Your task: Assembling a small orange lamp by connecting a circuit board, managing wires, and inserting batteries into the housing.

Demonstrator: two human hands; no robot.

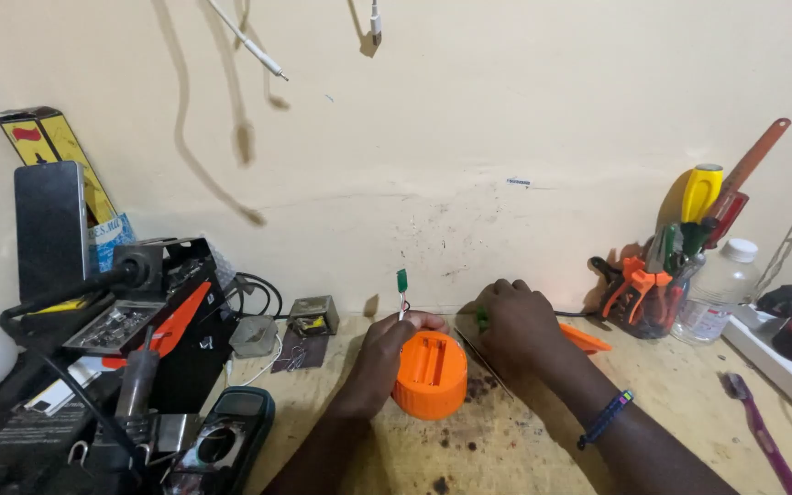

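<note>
We see two hands at work near the middle of the bench (543,440), close to its back edge by the wall. The left hand (387,353) is curled against the side of one orange cylinder-shaped housing (430,374), which stands on the bench between the two hands with an open battery slot on top. From the left hand's fingertips one thin white wire with a green tip (401,291) sticks upward. The right hand (517,325) is closed in a loose fist just to the right of the housing, its fingers pressed together around something green (too hidden to name); its wrist carries one blue bracelet (605,419).

Behind the right hand lies one flat orange piece (585,340). At the right back corner one tool holder (666,275) bristles with pliers and screwdrivers, and one clear plastic bottle (719,289) stands just beside it. One purple toothbrush (763,431) lies near the right edge. Along the left edge we count one dark phone (50,229) propped upright, one soldering station (153,312) and one multimeter (231,440) at the front.
</note>
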